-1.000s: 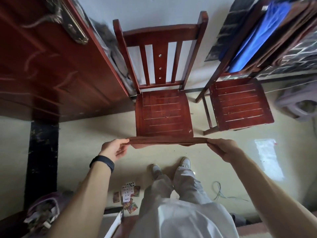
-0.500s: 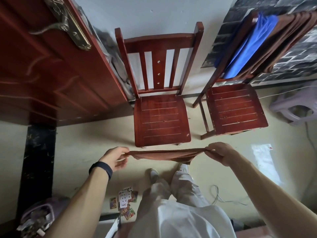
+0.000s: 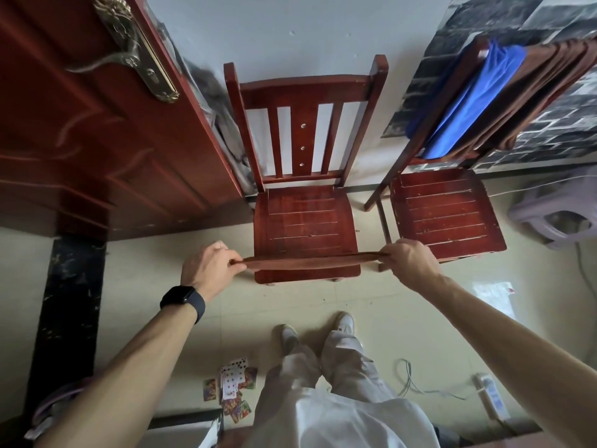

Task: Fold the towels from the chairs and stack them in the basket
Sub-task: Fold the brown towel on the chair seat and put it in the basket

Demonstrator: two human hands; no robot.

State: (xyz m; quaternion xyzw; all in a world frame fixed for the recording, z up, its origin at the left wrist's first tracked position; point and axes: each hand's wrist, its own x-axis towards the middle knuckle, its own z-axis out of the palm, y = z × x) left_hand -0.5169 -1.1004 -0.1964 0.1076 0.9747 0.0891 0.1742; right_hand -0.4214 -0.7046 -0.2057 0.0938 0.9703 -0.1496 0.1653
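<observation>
A brown towel (image 3: 310, 262) is stretched flat and edge-on between my two hands, just above the front edge of the near wooden chair (image 3: 307, 221). My left hand (image 3: 208, 270) pinches its left end and my right hand (image 3: 408, 261) pinches its right end. The second chair (image 3: 445, 211) stands to the right, its seat bare. Over its backrest hang a blue towel (image 3: 475, 92) and several brown towels (image 3: 542, 88). No basket is clearly in view.
A red wooden door (image 3: 97, 134) stands open at the left. A pale plastic stool (image 3: 559, 211) sits at the far right. Playing cards (image 3: 234, 388) lie on the floor by my feet, with a cable and power strip (image 3: 491, 396) to the right.
The towel sagged half a second ago and is now pulled taut. Both hands have moved forward with it, from the floor in front of the chair to over its front edge.
</observation>
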